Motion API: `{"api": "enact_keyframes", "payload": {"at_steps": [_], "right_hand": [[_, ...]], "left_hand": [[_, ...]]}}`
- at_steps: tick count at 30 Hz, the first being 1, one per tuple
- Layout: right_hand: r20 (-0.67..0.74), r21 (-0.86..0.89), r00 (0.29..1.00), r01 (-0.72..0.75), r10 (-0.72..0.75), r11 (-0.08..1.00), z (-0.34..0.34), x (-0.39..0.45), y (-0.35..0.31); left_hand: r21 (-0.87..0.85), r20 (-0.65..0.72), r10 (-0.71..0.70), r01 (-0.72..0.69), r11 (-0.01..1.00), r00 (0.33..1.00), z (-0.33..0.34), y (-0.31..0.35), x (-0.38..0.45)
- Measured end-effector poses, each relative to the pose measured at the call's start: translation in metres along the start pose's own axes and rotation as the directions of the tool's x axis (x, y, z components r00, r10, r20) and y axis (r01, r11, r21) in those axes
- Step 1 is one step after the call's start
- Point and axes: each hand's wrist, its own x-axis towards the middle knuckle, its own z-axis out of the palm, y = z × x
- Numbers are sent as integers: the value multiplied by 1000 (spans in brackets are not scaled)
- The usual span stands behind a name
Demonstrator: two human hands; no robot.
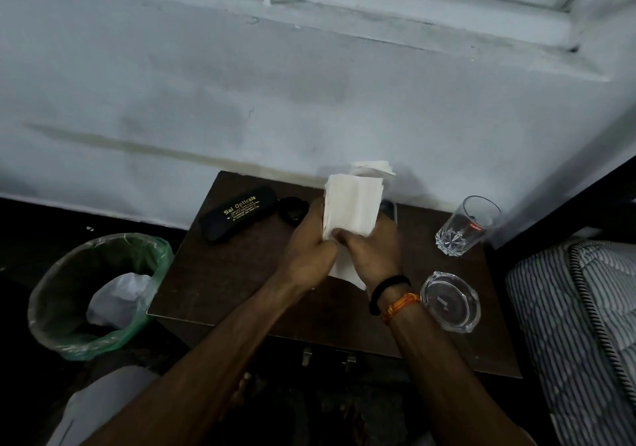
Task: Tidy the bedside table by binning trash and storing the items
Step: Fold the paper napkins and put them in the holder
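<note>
Holding a folded stack of white paper napkins (351,206) upright above the middle of the dark brown bedside surface (220,273), both hands meet at its lower part: the left hand (311,239) has its grip closed round the stack's left edge, and the right hand (373,251) grasps it from the right, thumb across the front. A loose flap of the same paper hangs down between the wrists. Behind the stack, against the wall (241,84), another bit of white paper (373,167) pokes up. A black spectacle case (237,213) with gold lettering lies at the surface's far left, and a dark object just beside its right end is too hidden to name. At the far right corner stands an upright clear drinking glass (464,227), and nearer, by the right wrist, sits a clear glass ashtray (451,301). The right wrist wears a black band (387,292) and an orange thread (401,306). On the floor left of the surface stands a bin (69,294) lined with a green bag, holding a crumpled pale plastic bag (118,296). A striped mattress (578,325) shows at right.
</note>
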Motion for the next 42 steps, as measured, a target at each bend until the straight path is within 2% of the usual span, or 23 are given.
{"api": "enact_keyframes", "payload": {"at_steps": [2, 3, 5, 7, 12, 14, 15, 18, 20, 24, 27, 31, 34, 37, 42], "right_hand": [[29, 32, 999, -17, 16, 999, 5, -3, -4], [60, 131, 997, -56, 48, 990, 8, -5, -6], [146, 414, 982, -174, 123, 894, 14, -8, -14], [219, 576, 968, -231, 124, 784, 18, -9, -19], [295, 621, 950, -271, 101, 736, 25, -15, -22], [344, 681, 933, -325, 105, 656, 24, -14, -21], [348, 682, 932, -325, 100, 656, 23, -15, -23], [272, 503, 955, -243, 115, 829, 22, -20, -29], [259, 459, 961, -211, 98, 863, 25, -19, -25], [268, 541, 960, -217, 79, 812, 26, -19, -25], [278, 632, 959, -221, 48, 743, 26, -18, -22], [229, 677, 973, -174, 21, 715, 26, -17, -21], [251, 699, 968, -185, 6, 690, 30, -17, -24], [217, 683, 976, -144, -11, 716, 33, -16, -23], [170, 545, 983, -36, -68, 838, 20, -7, -19]], "left_hand": [[13, 4, 32, -32, 999, 999, 0, 0, 0], [17, 0, 55, -55, 998, 999, 0, -1, 1], [26, -1, 87, -87, 996, 996, 0, -1, 2], [63, -13, 97, -96, 993, 995, 1, -2, 3], [61, -84, 60, -55, 997, 995, 7, -1, 5], [22, -90, 25, -23, 999, 996, 8, 1, 7], [-16, -93, 12, -14, 1000, 996, 9, 2, 9], [-69, -103, 4, -11, 998, 995, 12, 0, 12], [-75, -86, 13, -20, 997, 996, 16, -3, 11], [-223, 22, 27, -21, 974, 999, 20, 2, 7], [-357, 134, -7, 55, 933, 991, 18, 8, 4], [-385, 111, -51, 90, 918, 992, 11, 11, 6], [-403, 118, -68, 110, 908, 991, 5, 14, 8], [-506, 148, -139, 196, 840, 979, -3, 14, 10], [-595, 247, -186, 300, 746, 951, -22, 13, 12]]}}
